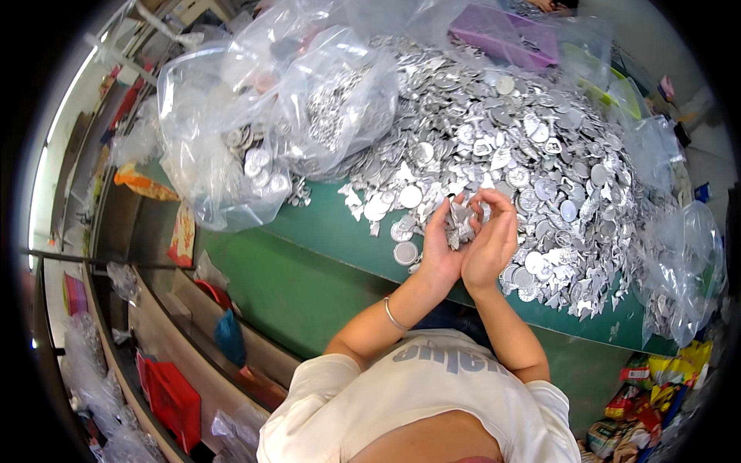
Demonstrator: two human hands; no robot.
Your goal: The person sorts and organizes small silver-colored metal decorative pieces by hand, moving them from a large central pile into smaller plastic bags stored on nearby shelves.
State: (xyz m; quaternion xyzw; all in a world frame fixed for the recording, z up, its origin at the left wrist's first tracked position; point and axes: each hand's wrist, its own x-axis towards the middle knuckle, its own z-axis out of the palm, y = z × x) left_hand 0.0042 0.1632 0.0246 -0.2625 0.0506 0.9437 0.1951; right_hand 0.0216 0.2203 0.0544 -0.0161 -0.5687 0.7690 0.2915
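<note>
Cupping jagged, silvery metal pieces (461, 227) — left hand (441, 251) and right hand (492, 248) curved, pressed together at the heels.

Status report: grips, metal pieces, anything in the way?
Left grip and right grip cupped together around silver metal pieces. Silver pile just beyond, on green table. Clear plastic bags at pile's sides, apart from grips.

1. White shirt (386, 386): large grey lettering (455, 360) crosses the chest, upside down in this view and bent by the cloth.
2. Colourful packets (675, 374) at lower right: printed, but too small to read.
3. Silver metal pieces (532, 147): any markings are too small to make out.
</note>
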